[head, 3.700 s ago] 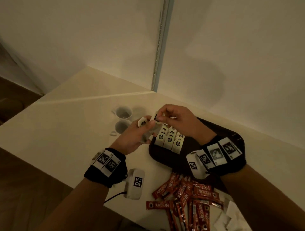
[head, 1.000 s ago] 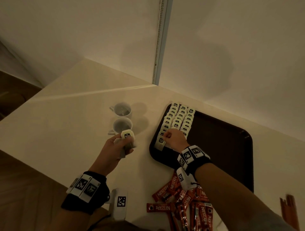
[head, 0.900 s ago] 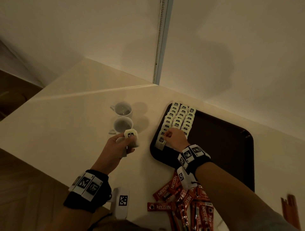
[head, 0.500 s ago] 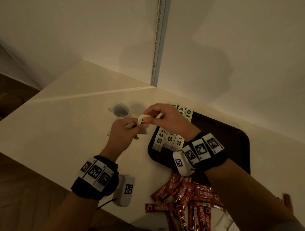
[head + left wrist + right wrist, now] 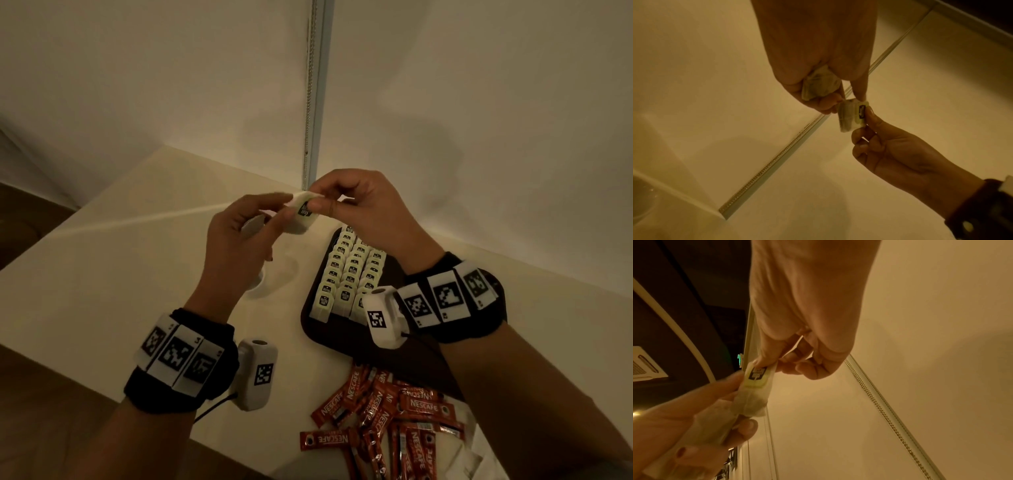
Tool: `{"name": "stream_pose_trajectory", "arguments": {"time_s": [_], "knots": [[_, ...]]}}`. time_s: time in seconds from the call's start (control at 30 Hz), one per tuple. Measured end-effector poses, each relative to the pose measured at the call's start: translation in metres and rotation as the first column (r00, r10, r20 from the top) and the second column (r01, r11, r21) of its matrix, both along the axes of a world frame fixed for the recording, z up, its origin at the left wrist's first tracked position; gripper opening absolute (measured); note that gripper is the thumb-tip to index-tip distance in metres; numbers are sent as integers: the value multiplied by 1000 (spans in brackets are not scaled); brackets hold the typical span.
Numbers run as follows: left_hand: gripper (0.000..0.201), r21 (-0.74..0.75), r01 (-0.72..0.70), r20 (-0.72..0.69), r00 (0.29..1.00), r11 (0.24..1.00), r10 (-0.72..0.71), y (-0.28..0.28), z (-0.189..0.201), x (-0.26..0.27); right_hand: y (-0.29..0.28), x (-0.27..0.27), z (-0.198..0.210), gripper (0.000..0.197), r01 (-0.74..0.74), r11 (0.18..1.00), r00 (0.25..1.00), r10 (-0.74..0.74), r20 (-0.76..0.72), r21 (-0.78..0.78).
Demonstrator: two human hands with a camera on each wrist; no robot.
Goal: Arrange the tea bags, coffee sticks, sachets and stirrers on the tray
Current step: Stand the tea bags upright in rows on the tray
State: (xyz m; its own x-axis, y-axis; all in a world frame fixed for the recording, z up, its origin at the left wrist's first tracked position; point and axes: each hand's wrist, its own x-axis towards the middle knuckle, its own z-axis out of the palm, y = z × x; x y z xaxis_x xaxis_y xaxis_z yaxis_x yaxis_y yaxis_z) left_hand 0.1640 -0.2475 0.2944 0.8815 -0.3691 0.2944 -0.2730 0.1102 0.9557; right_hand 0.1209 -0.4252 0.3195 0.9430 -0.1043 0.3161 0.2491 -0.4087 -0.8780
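Both hands are raised above the table, left of the dark tray (image 5: 337, 337). My left hand (image 5: 274, 209) grips a small bunch of tea bags (image 5: 818, 86) in its palm. My right hand (image 5: 318, 204) pinches one tea bag (image 5: 303, 214) by its labelled tag, thumb on the label (image 5: 756, 374). A left fingertip still touches that tea bag (image 5: 852, 116). Three neat rows of tea bags (image 5: 352, 270) lie at the tray's left end. Red coffee sticks (image 5: 387, 421) lie heaped on the table near me.
White sachets (image 5: 479, 455) lie at the bottom right beside the sticks. A white cup (image 5: 255, 287) is mostly hidden behind my left hand. The wall and a vertical blind chain (image 5: 310, 102) stand close behind the table. Most of the tray lies under my right forearm.
My right hand left the tea bag row on the tray and rose to meet my left hand. Both hands lifted higher, and the right now pinches one tea bag from the left's bunch.
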Motion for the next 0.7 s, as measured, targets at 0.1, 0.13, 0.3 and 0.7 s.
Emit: {"name": "stream_pose_trajectory", "arguments": {"time_s": [0.1, 0.13, 0.3, 0.7], "knots": [[6, 20, -19, 29, 999, 1000, 18, 0, 2, -4, 1, -1, 1, 9, 10, 1000, 1000, -10, 6, -6], [2, 26, -12, 10, 1000, 1000, 12, 0, 2, -4, 1, -2, 1, 8, 19, 1000, 1000, -19, 8, -2], [11, 81, -47, -22, 999, 996, 49, 2, -2, -7, 4, -3, 1, 7, 38, 999, 999, -38, 6, -8], [11, -19, 58, -283, 957, 998, -61, 1, -49, -8, -8, -16, -15, 14, 67, 995, 996, -72, -60, -77]]}}
